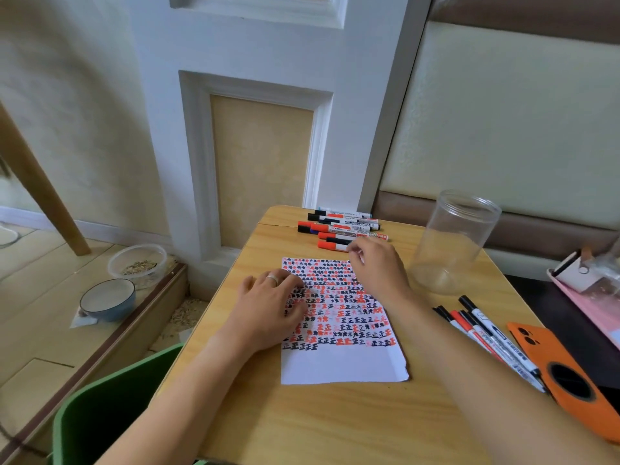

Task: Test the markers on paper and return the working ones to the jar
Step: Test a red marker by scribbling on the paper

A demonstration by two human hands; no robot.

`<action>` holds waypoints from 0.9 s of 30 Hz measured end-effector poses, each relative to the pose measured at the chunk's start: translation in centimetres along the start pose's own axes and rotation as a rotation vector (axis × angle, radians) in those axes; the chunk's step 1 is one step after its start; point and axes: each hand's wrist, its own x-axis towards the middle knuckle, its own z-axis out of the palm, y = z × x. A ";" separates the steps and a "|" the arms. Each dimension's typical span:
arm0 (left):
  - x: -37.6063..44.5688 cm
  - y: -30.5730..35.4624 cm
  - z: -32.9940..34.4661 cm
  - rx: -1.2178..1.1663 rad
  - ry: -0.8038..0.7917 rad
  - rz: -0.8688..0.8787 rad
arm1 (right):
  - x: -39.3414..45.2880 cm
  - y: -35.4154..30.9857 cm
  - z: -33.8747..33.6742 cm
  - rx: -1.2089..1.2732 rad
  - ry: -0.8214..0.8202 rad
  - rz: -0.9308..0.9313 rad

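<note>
Left hand [273,308]: lying flat on the left part of the paper [342,330], fingers straight and spread, pressing the sheet to the table [302,424]; ring showing on one finger.

Right hand [377,266]: reaching over the paper's far right corner, fingertips [356,247] loosely curled and just touching the nearest of the thick markers [342,226]; nothing yet gripped.

Thick markers: lying side by side in a row at the table's far edge, red and black caps pointing left.

Paper: lying mid-table, mostly covered with red and black test marks, near strip blank.

Jar [453,243]: standing upright right of the paper, clear, holding no markers.

Thin markers [486,333]: lying bunched near the right edge, beside an orange phone [567,377].
</note>
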 end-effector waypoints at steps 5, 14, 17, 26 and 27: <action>0.1 -0.2 0.2 0.011 -0.001 0.006 | 3.4 0.1 2.0 -0.123 -0.030 0.010; 0.1 -0.2 0.0 0.028 -0.005 0.015 | 3.9 1.0 3.6 -0.192 -0.057 -0.025; 0.1 -0.1 0.0 0.030 -0.006 0.011 | 3.6 0.7 3.3 -0.214 -0.050 -0.078; -1.2 0.5 -0.2 0.079 0.083 -0.018 | -3.0 -3.8 -1.2 -0.139 0.023 -0.476; -1.5 0.7 -0.2 0.045 0.119 -0.014 | -4.2 -4.1 -1.7 -0.120 -0.004 -0.488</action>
